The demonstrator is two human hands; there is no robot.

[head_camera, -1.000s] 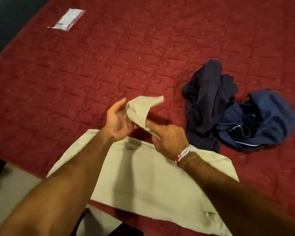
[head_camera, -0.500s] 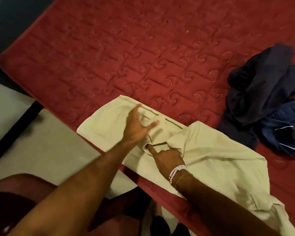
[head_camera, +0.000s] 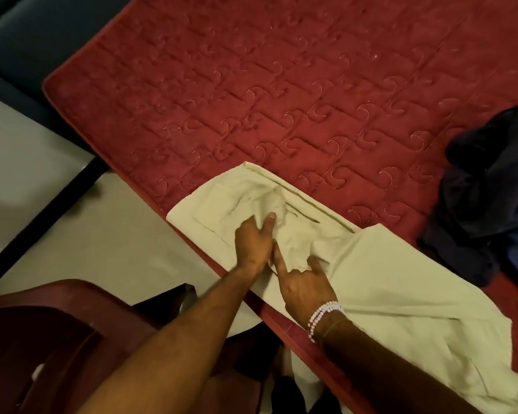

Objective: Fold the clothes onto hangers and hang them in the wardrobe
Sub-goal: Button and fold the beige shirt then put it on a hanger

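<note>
Left hand [head_camera: 253, 243] flat, open on beige trousers [head_camera: 386, 279]; right hand [head_camera: 304, 283] index-pointing, grip unclear.

Cloth surfaces
A creased beige cloth garment [head_camera: 386, 279] and a stitched red quilted mattress [head_camera: 281, 85] are seen matt.

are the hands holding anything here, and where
The left hand presses flat on the beige garment, mid-cloth; whether the right hand pinches it cannot be told.

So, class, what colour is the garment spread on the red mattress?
Pale beige, plain, no pattern; the garment shows best in the head view.
</note>
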